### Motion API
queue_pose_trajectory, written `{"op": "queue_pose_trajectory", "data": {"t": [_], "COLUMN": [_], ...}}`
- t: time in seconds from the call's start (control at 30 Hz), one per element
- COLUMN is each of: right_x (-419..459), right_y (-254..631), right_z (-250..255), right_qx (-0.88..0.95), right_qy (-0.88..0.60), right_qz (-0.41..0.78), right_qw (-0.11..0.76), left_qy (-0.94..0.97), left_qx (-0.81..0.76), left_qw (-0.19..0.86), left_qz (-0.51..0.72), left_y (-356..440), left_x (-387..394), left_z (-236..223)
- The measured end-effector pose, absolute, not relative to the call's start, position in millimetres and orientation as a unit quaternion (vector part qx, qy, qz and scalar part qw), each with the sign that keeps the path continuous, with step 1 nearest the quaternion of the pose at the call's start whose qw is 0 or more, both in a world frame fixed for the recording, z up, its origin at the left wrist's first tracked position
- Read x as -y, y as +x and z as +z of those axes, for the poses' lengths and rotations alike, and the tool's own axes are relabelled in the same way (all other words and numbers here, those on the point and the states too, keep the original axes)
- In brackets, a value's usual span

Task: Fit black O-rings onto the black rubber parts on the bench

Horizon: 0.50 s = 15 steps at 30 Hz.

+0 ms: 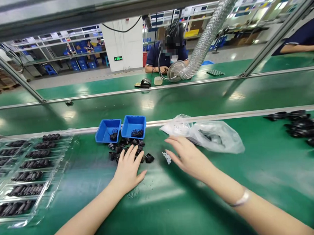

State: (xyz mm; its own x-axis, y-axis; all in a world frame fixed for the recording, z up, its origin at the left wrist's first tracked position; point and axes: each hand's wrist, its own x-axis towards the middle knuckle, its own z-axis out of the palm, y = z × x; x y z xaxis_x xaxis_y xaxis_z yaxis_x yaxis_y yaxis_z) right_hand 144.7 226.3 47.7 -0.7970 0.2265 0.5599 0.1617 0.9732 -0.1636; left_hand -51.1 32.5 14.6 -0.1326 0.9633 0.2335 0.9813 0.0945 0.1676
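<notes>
My left hand [130,167] lies with its fingers spread at the near side of a pile of small black plastic parts [125,142]. One black part [149,158] sits just right of its fingertips. My right hand [188,157] is held with thumb and fingers apart, beside a small heap of whitish pieces [166,158]. Nothing shows in its grasp. Behind that hand lies a clear plastic bag [225,137] with something dark inside. Tiny clear bits [133,193] are scattered on the green mat below my left hand.
Two blue bins, a left one [98,134] and a right one [144,126], hold black ring-like pieces. Clear trays [51,170] with rows of black parts fill the left. More black parts [303,128] lie far right. Across the bench, a person [151,59] sits near a silver duct [203,42].
</notes>
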Motion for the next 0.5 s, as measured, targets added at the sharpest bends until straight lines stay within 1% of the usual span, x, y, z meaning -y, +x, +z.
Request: {"op": "queue_pose_trajectory", "data": {"t": [0.1, 0.2, 0.3, 0.43, 0.5], "right_x": [-199, -184, -173, -159, -150], "right_y": [99, 74, 51, 25, 20], "right_z": [49, 44, 32, 15, 12], "right_qx": [0.957, 0.961, 0.956, 0.948, 0.949], "right_qy": [-0.104, -0.125, -0.159, -0.195, -0.190], "right_qz": [0.040, 0.089, 0.127, 0.120, 0.114], "right_qw": [0.270, 0.230, 0.212, 0.223, 0.223], "left_qy": [-0.656, -0.585, -0.537, -0.571, -0.593], "left_qx": [0.731, 0.774, 0.800, 0.773, 0.753], "left_qw": [0.075, 0.101, 0.068, 0.044, 0.038], "left_qz": [-0.170, -0.221, -0.257, -0.274, -0.282], "left_y": [-61, -87, -113, -129, -129], "left_x": [-4, 14, 14, 4, 5], "left_z": [15, 13, 5, -4, -6]}}
